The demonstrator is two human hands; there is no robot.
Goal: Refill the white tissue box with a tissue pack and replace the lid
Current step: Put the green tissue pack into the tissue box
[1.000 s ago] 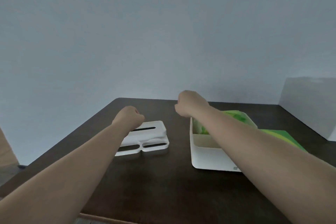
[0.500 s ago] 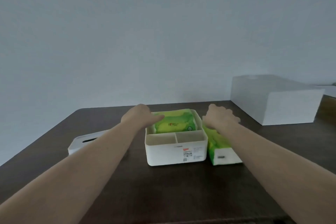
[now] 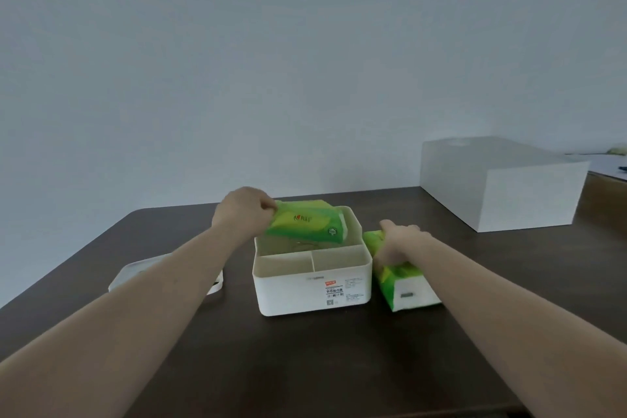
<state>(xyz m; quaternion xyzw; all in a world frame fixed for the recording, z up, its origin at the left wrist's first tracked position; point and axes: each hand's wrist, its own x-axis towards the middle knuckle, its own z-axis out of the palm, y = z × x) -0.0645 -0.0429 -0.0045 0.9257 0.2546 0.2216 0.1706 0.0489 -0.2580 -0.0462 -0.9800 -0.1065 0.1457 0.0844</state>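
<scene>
Tissue pack (image 3: 307,225), pinched tilted by our left hand (image 3: 241,215) over the white tissue box (image 3: 310,292), may snag its rim while our right hand (image 3: 397,243) grips the second pack (image 3: 405,285).

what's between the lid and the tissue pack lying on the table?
In the head view, the open white tissue box stands between the lid on the left and the tissue pack on the right; the left forearm crosses over the lid.

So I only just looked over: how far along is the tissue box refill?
Done: the white plastic lid is off, lying on the dark table to the left. In hand: the left hand holds a green tissue pack tilted over the white tissue box; the right hand grips a second green pack beside it. Left: seating a pack, replacing the lid.
</scene>
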